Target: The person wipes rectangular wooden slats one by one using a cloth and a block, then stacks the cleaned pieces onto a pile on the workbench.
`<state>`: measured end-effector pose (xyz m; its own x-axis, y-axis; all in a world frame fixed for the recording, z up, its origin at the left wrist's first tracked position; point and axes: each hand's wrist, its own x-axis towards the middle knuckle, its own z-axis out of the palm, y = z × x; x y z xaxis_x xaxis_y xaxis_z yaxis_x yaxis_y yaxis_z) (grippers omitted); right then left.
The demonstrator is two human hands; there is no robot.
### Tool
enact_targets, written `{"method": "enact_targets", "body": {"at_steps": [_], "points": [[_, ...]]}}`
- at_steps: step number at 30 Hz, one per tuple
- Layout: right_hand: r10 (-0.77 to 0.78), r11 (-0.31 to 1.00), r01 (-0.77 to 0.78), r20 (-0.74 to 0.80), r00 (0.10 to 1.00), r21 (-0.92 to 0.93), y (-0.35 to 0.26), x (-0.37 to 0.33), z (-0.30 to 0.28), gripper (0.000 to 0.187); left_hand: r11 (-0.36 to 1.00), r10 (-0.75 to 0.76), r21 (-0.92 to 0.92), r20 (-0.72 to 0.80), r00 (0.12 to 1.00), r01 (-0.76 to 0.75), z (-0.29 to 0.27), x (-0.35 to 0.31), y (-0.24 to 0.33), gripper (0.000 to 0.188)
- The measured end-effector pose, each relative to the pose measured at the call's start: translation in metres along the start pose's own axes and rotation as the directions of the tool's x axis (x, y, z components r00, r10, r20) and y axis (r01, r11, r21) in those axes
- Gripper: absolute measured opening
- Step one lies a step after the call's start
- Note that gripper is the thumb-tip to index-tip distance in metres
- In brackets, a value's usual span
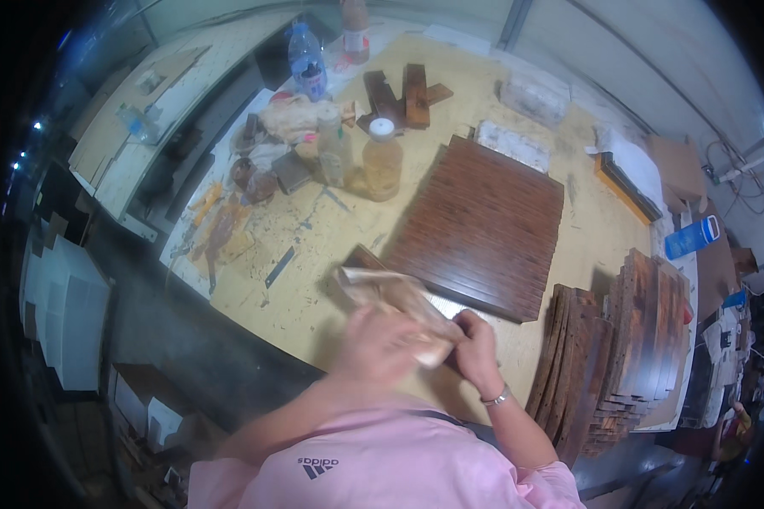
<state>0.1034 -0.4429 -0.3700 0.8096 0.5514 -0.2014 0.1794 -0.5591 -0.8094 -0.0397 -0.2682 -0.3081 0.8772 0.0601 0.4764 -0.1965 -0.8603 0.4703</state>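
A narrow dark-brown wooden strip (367,258) is held slantwise over the near part of the table, its far end sticking out past a tan, glossy-looking cloth (386,287). The cloth lies over the strip's middle and hangs down in folds. My left hand (373,343), smeared by motion, is closed on the cloth. At the strip's near right end my right hand (477,346) is wrapped around the wood, thumb on top. Just beyond both hands lies a large panel of brown ribbed wood strips (484,229) laid side by side.
At right, stacks of brown wooden boards (645,331) stand along the table edge. A lidded jar of amber liquid (383,165), rags (301,119) and bottles (306,55) crowd the far left. A thin dark blade (280,267) lies on the stained yellowish tabletop (255,305). A blue bottle (692,237) lies far right.
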Motion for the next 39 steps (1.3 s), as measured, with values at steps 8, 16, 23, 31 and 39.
{"method": "enact_targets", "body": {"at_steps": [8, 16, 23, 31, 39], "points": [[0.005, 0.921, -0.027, 0.057, 0.998, 0.388, -0.052, -0.004, 0.020, 0.010, 0.827, -0.545, -0.095, -0.380, 0.748, 0.554, -0.049, 0.023, -0.148, 0.031], [0.146, 0.693, -0.141, 0.053, 0.988, 0.707, -0.065, 0.025, 0.039, 0.003, 0.985, 0.081, 0.161, -0.089, 0.993, -0.066, 0.020, -0.002, -0.032, 0.032], [0.136, 0.730, -0.042, -0.084, 0.987, 0.683, -0.047, 0.054, 0.018, 0.006, 0.272, -0.734, -0.758, 0.235, 0.638, 0.592, -0.027, -0.024, -0.032, 0.027], [0.066, 0.564, 0.009, -0.056, 0.996, 0.826, -0.069, 0.063, 0.014, 0.007, 0.921, -0.132, -0.341, 0.185, 0.974, 0.190, 0.013, -0.047, -0.017, 0.022], [0.123, 0.685, -0.062, -0.031, 0.992, 0.726, -0.083, 0.044, 0.030, 0.014, 0.926, -0.289, -0.288, -0.119, 0.950, 0.245, -0.028, 0.009, -0.008, 0.030]]}}
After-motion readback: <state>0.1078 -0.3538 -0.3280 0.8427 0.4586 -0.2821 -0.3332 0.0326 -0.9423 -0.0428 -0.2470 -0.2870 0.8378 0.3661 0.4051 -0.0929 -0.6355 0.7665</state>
